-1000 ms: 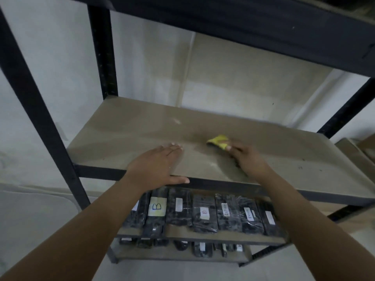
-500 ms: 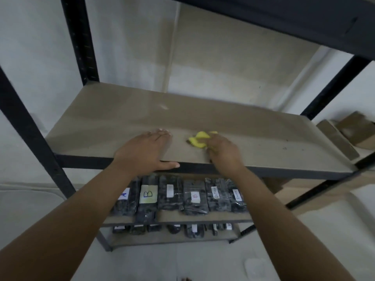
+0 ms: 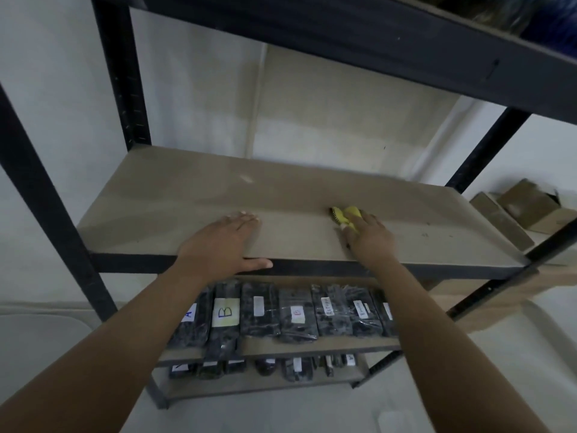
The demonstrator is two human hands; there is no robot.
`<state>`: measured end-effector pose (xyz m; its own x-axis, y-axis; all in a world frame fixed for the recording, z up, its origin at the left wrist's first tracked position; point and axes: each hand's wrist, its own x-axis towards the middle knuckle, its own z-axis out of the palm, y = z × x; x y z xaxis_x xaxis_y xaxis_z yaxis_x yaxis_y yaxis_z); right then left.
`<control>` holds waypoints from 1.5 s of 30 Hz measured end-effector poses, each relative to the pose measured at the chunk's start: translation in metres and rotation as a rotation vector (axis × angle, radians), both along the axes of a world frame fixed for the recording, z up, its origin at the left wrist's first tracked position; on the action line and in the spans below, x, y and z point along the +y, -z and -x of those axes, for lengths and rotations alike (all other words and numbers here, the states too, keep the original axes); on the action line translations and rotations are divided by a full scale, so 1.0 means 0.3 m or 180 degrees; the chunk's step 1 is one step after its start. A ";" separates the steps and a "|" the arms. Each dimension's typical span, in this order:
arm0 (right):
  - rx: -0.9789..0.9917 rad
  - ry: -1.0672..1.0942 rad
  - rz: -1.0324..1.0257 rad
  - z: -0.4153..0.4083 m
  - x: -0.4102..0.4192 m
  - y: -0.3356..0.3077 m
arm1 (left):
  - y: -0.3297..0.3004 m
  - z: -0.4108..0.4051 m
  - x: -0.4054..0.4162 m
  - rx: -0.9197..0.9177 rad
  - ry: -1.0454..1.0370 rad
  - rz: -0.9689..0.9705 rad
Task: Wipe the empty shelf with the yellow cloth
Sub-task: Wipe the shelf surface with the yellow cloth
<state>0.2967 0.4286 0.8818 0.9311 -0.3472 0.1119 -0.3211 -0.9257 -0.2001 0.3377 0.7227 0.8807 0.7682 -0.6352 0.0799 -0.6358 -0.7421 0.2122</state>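
The empty shelf (image 3: pixel 175 195) is a bare beige board in a black metal rack, at chest height before me. My left hand (image 3: pixel 218 245) lies flat on its front part, fingers straight, thumb over the front edge. My right hand (image 3: pixel 370 235) grips the yellow cloth (image 3: pixel 345 215) and presses it on the board right of centre. Only the cloth's front end shows past my fingers.
Black uprights (image 3: pixel 37 189) stand at the rack's corners, and a dark upper shelf (image 3: pixel 343 35) hangs close above. Below, a shelf holds several wrapped black packs with labels (image 3: pixel 293 317). Cardboard boxes (image 3: pixel 530 207) sit to the right, beyond the rack.
My right hand and the cloth slid towards the front edge, then back a little to the right. The left hand stayed flat on the board. My view shifted slightly.
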 end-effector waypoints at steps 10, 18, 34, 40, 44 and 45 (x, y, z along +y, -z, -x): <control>-0.0964 -0.0896 -0.1469 0.204 0.361 -0.013 | 0.009 -0.014 0.027 0.0274 0.0169 0.0156; -0.1093 0.0312 -0.1617 0.100 0.157 -0.100 | -0.001 -0.036 0.171 -0.0148 -0.0142 0.0018; 0.0532 -0.1378 -0.0240 -0.014 0.003 -0.038 | 0.034 -0.040 0.179 -0.0408 -0.0440 -0.0204; 0.0521 -0.1026 0.0301 -0.258 0.029 0.012 | 0.023 -0.047 0.170 -0.0309 -0.0498 -0.0172; 0.0361 -0.0971 0.0058 -0.436 0.080 0.019 | 0.021 -0.046 0.174 -0.0369 -0.0576 -0.0156; 0.0291 -0.0988 0.0050 -0.476 0.099 0.014 | 0.025 -0.049 0.175 -0.0361 -0.0580 -0.0181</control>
